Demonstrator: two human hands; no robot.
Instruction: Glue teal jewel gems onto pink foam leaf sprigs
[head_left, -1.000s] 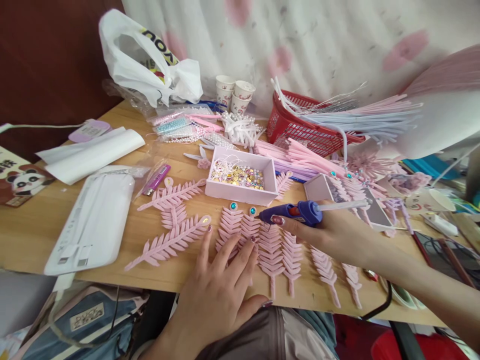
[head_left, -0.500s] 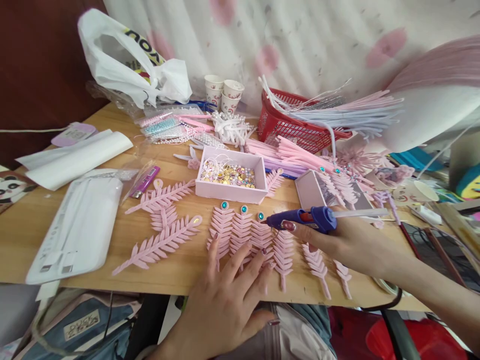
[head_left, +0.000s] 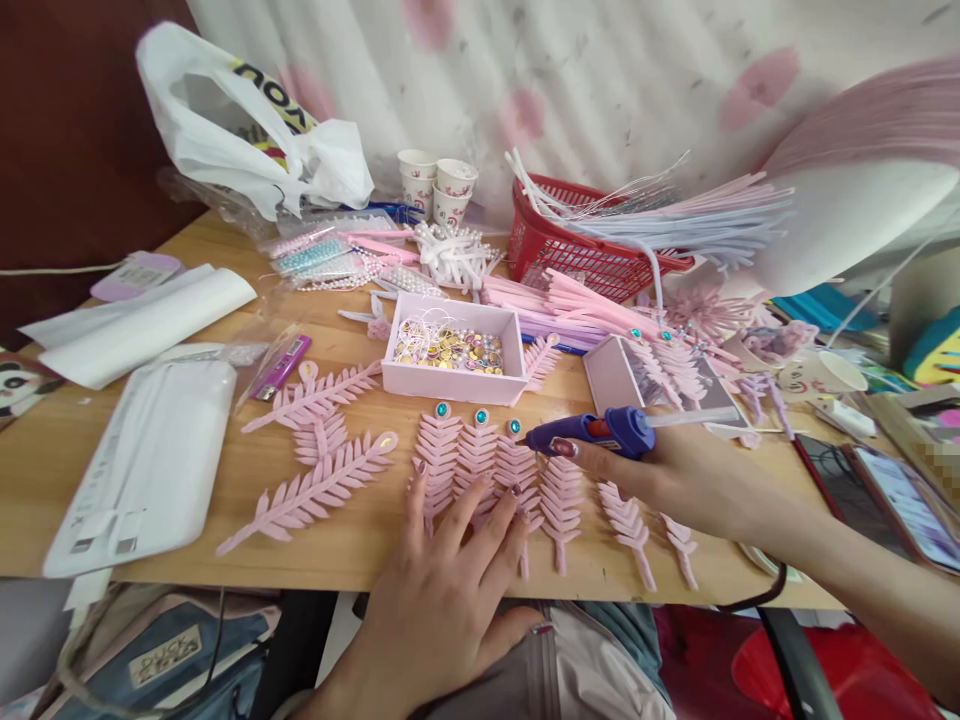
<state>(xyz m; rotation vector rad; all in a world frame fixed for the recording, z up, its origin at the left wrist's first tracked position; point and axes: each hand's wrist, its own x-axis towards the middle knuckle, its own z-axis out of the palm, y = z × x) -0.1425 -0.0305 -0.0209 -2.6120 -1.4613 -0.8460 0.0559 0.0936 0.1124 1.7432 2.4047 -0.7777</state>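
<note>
My right hand (head_left: 660,470) is closed around a blue hot glue gun (head_left: 600,432) with a glue stick coming out of its back. The nozzle points left, close to the blue gem (head_left: 514,426) at the top of a pink pipe-cleaner feather (head_left: 516,470). Spread fingers of my left hand (head_left: 450,590) rest on the lower parts of the feathers lying in a row. Two more feathers with blue gems stand to the left, one of them the leftmost feather (head_left: 436,450). Partly under the glue gun lies another feather (head_left: 561,510), its top hidden.
Behind the row sits a pink box (head_left: 454,385) of beads and gold pieces. Further pink feathers (head_left: 315,495) lie to the left, near a purple lighter (head_left: 282,368) and a white power strip (head_left: 142,460). A red basket (head_left: 540,235) of pipe cleaners stands at the back.
The view has shifted slightly, and a lit phone screen now shows at the right. Both hands and the glue gun keep nearly the same place over the feathers.
</note>
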